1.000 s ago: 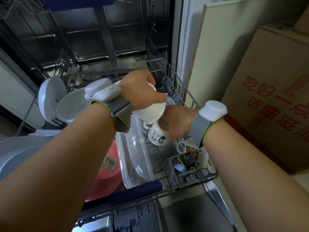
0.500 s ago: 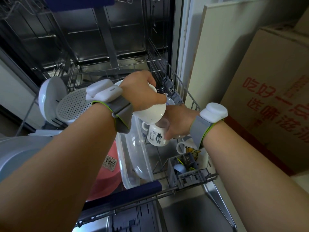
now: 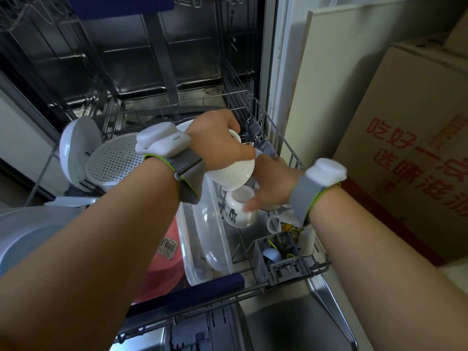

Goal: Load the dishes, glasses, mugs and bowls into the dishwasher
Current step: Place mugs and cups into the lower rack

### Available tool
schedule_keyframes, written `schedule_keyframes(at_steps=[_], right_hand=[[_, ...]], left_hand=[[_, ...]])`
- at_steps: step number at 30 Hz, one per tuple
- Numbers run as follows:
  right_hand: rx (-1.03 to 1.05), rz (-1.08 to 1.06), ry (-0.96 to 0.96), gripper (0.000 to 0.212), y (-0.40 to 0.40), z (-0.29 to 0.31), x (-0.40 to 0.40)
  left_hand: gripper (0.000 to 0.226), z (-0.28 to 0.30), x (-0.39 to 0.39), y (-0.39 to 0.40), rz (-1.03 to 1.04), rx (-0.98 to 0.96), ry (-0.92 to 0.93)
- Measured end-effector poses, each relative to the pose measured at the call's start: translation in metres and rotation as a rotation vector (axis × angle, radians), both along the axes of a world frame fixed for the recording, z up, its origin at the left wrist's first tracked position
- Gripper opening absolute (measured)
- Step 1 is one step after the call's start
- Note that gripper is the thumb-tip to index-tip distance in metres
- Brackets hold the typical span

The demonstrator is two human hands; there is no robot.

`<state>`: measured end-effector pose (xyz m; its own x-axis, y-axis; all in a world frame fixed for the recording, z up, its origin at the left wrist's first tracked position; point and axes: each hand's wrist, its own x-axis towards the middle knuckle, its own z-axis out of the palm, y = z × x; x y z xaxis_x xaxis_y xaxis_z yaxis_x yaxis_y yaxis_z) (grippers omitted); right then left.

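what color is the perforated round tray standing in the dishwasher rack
White, dotted with small holes; the perforated tray shows best in the head view.

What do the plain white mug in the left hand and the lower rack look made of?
Plain white mug: probably glazed ceramic; smooth, opaque, soft sheen. Lower dishwasher rack: thin grey wire grid, likely coated metal; the coating can't be confirmed.
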<state>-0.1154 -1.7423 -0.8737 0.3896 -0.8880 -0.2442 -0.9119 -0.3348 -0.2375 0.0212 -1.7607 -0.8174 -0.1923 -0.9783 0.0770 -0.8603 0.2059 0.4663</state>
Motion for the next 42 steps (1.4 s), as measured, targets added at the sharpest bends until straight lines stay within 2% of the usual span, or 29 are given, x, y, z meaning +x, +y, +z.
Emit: schedule_keyframes(at_steps=[2,3,5,6,7,9,13,15,18,20,23,28,33,36,40,42], right_hand=[[-0.055,-0.137,-0.315,0.025,-0.009,0.005,-0.013],[-0.066,-0.247,-0.531,0.026,-0.014,0.006,-0.02],[0.146,-0.342,-0.98,0.043,-0.015,0.013,-0.03],[0.284,-0.306,-1.117,0.052,-0.014,0.015,-0.035],[0.413,-0.239,-1.172,0.062,-0.011,0.015,-0.038],[0.537,-0.113,-1.146,0.076,-0.005,0.017,-0.038],[0.479,-0.167,-1.074,0.09,-0.004,0.017,-0.036],[0.408,-0.146,-0.95,0.087,-0.003,0.022,-0.032],[0.223,-0.067,-0.69,0.072,-0.002,0.03,-0.025],[0.179,-0.038,-0.616,0.068,0.001,0.03,-0.02],[0.198,-0.036,-0.616,0.067,0.001,0.021,-0.021],[0.17,-0.046,-0.679,0.083,0.008,0.012,-0.041],[0.239,-0.043,-0.83,0.082,0.016,-0.001,-0.053],[0.259,-0.061,-0.835,0.068,0.02,-0.014,-0.065],[0.335,-0.017,-0.855,0.077,0.022,-0.025,-0.063],[0.329,0.018,-0.803,0.079,0.022,-0.023,-0.061]], left_hand=[[0.043,0.0,-0.001,0.001,-0.018,0.007,0.018],[0.044,0.0,-0.002,0.002,-0.034,0.015,0.022],[0.051,0.002,-0.004,0.004,-0.075,0.064,-0.005],[0.055,0.003,-0.006,0.006,-0.096,0.097,-0.037],[0.057,0.003,-0.009,0.008,-0.113,0.121,-0.069],[0.053,0.002,-0.014,0.009,-0.11,0.143,-0.104],[0.048,-0.001,-0.018,0.01,-0.116,0.179,-0.071],[0.049,-0.002,-0.02,0.013,-0.135,0.178,-0.075],[0.049,-0.009,-0.023,0.018,-0.133,0.183,-0.048],[0.05,-0.01,-0.021,0.022,-0.165,0.189,-0.066],[0.055,-0.009,-0.012,0.026,-0.234,0.203,-0.106],[0.064,-0.017,-0.018,0.033,-0.273,0.206,-0.026],[0.07,-0.022,-0.019,0.034,-0.318,0.17,0.015],[0.07,-0.02,-0.011,0.031,-0.382,0.177,-0.06],[0.063,-0.02,0.007,0.029,-0.499,0.139,-0.203],[0.062,-0.017,0.014,0.03,-0.514,0.128,-0.24]])
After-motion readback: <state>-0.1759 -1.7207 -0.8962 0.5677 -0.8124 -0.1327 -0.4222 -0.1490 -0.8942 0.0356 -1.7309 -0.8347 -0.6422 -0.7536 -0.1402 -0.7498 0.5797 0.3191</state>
